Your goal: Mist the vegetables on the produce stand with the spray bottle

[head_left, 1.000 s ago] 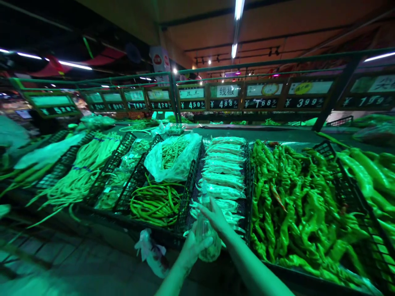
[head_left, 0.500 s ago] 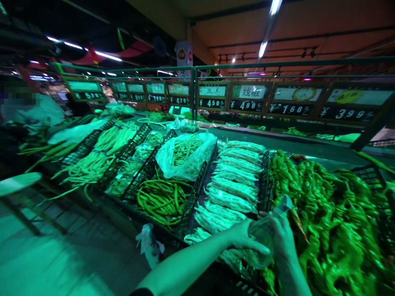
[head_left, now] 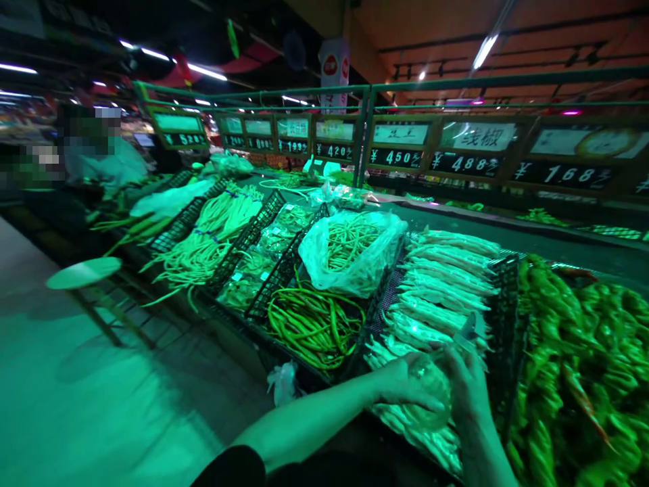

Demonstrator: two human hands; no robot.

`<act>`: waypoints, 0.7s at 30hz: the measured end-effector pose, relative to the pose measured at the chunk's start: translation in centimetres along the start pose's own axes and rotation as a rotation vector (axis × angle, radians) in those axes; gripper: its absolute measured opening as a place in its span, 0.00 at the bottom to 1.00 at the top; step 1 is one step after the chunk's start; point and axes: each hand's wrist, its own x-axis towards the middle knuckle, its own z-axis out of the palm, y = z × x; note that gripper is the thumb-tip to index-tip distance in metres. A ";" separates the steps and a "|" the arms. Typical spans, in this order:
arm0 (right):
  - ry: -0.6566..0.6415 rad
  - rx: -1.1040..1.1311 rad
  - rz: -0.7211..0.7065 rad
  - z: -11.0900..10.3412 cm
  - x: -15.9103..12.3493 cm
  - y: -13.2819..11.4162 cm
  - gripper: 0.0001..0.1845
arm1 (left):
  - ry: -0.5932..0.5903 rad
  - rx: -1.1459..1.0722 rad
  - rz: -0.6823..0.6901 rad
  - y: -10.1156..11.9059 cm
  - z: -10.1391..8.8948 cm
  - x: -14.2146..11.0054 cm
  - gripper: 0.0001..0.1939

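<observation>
The fingers (head_left: 413, 387) of the left hand (head_left: 393, 382) curl around a clear plastic bag (head_left: 430, 385), and the right hand (head_left: 469, 392) presses its other side. The bag's neck points up and right, over pale long vegetables (head_left: 441, 284) in a black mesh crate (head_left: 510, 304), beside green peppers (head_left: 572, 352).

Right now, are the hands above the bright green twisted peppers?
No, the left hand and right hand hold a clear plastic bag above the pale long vegetables, beside the twisted green peppers.
</observation>
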 end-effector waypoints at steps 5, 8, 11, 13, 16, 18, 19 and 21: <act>-0.110 -0.020 0.035 8.4 -3.7 3.4 0.31 | 0.090 -0.083 -0.011 -1.1 -7.1 -6.4 0.57; -0.260 -0.094 0.049 12.8 -6.5 5.9 0.27 | 0.114 -0.138 0.034 -2.9 -10.6 -11.1 0.57; -0.413 -0.079 0.056 17.8 -9.4 7.7 0.27 | 0.224 -0.230 0.143 -4.4 -13.5 -15.9 0.56; -0.523 -0.056 0.059 21.3 -11.4 8.5 0.27 | 0.345 -0.259 0.190 -4.8 -15.2 -19.2 0.52; -0.731 -0.023 0.106 26.4 -14.1 9.2 0.27 | 0.474 -0.260 0.185 -4.5 -17.4 -23.9 0.46; -0.817 -0.010 0.160 29.1 -15.5 9.9 0.26 | 0.524 -0.251 0.139 -4.2 -18.8 -26.6 0.42; -0.835 -0.010 0.182 30.2 -16.2 10.4 0.26 | 0.546 -0.240 0.119 -4.1 -19.4 -27.8 0.41; -0.828 -0.015 0.212 31.5 -17.2 11.3 0.26 | 0.593 -0.214 0.095 -4.2 -20.5 -29.6 0.40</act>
